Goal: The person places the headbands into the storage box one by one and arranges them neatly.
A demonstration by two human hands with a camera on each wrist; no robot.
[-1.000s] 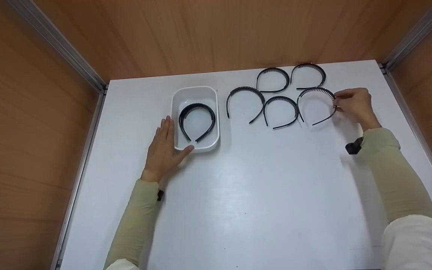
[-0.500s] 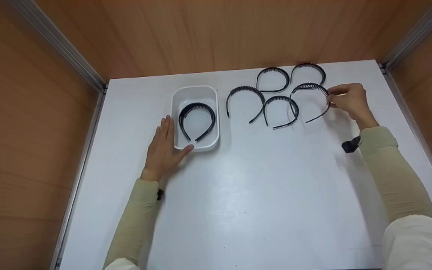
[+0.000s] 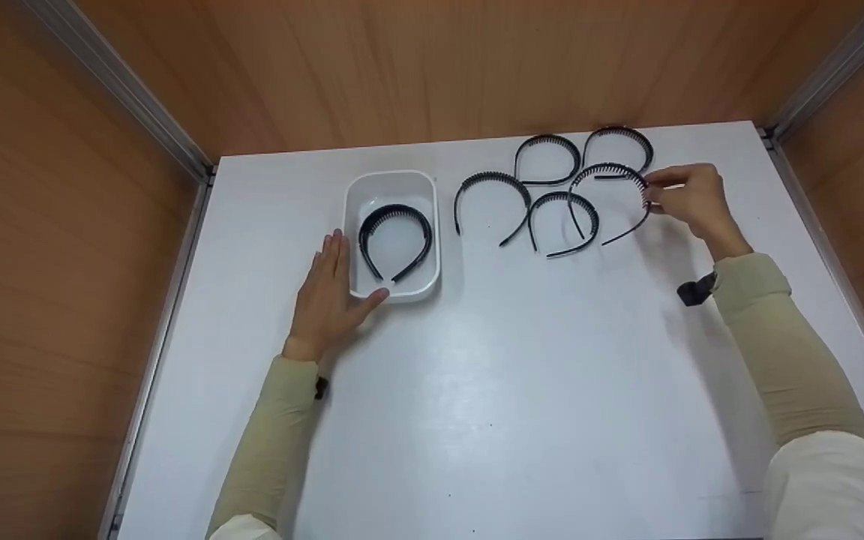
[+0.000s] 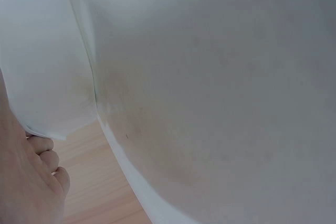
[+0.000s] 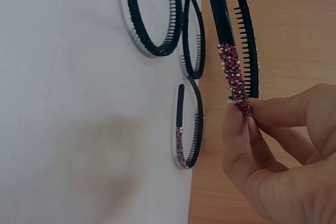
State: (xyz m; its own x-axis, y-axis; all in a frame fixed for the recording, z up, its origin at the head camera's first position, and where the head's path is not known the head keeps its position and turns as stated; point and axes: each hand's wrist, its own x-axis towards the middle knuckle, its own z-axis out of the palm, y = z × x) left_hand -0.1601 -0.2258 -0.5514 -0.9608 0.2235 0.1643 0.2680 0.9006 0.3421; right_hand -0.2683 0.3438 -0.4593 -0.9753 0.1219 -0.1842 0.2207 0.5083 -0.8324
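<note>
My right hand (image 3: 691, 199) pinches one side of a black toothed headband (image 3: 576, 214) between thumb and fingers, lifted over the others. In the right wrist view this headband (image 5: 231, 69) shows pink and white beads where the fingertips grip it. With fingers straight, my left hand (image 3: 323, 300) rests against the left side and near corner of a white plastic tub (image 3: 432, 281). Black headbands (image 3: 427, 240) lie in the tub, overlapping so that I cannot tell how many. The left wrist view shows the left hand (image 4: 29, 177) beside the tub's white wall (image 4: 42, 51).
Several more headbands lie on the white table (image 3: 477, 390): one (image 3: 526, 196) nearest the tub, another (image 3: 595, 217) partly under the held one, and two at the back, a left one (image 3: 576, 161) and a right one (image 3: 649, 154). Wooden panels (image 3: 432, 67) border the table.
My right hand has moved left and slightly back, carrying the headband off its spot until it overlaps its neighbour in view. The left hand and the tub stay put.
</note>
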